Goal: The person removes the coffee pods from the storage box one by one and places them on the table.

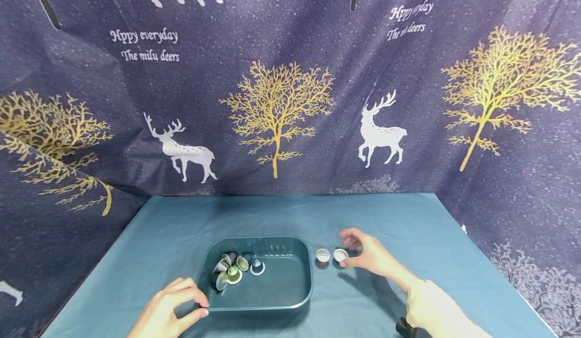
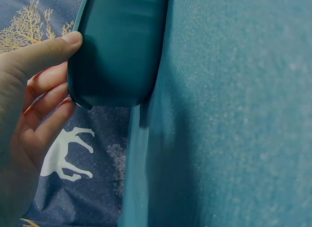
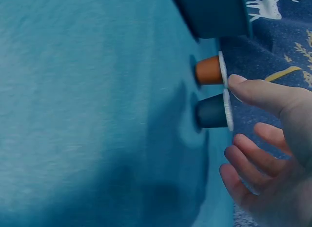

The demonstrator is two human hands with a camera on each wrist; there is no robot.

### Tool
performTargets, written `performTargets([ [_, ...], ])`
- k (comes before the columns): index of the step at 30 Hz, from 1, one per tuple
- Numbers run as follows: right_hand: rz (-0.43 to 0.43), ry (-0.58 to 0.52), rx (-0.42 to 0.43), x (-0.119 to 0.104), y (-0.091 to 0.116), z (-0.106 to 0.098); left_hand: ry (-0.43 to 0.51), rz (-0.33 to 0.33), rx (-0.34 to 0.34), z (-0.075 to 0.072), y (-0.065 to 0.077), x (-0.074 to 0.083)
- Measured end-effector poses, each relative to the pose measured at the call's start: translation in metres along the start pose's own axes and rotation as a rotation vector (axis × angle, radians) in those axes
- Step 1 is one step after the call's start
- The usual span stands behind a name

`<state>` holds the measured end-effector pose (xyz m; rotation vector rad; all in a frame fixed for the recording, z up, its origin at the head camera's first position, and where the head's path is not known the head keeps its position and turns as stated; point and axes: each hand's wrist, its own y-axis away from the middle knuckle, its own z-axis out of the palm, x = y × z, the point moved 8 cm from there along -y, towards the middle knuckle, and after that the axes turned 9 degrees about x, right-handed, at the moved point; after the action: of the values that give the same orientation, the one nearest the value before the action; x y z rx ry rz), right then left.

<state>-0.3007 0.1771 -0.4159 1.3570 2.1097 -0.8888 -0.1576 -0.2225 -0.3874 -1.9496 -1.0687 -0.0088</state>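
The right grip is spread and unfilled, its thumb and fingers around the dark capsule; thumb contact with the lid is hard to judge. The orange capsule stands just beside, toward the tray. The left grip pinches the tray's near-left corner. Further capsules cluster inside, nearer the worktop's left edge.

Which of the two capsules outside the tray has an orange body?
The orange capsule stands nearer the tray; the farther capsule has a dark body.
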Motion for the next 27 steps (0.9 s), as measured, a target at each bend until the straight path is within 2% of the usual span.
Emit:
performTargets([
  [13, -0.038, -0.001, -0.026, -0.030, -0.020, -0.013, 0.025, 0.022, 0.010, -0.001, 0.000, 0.001],
  [19, -0.058, 0.003, -0.051, -0.045, -0.034, -0.018, 0.019, 0.008, -0.004, 0.000, 0.000, 0.000],
  [27, -0.085, -0.019, -0.093, -0.063, -0.048, -0.014, 0.033, 0.033, 0.003, -0.001, 0.000, 0.000],
])
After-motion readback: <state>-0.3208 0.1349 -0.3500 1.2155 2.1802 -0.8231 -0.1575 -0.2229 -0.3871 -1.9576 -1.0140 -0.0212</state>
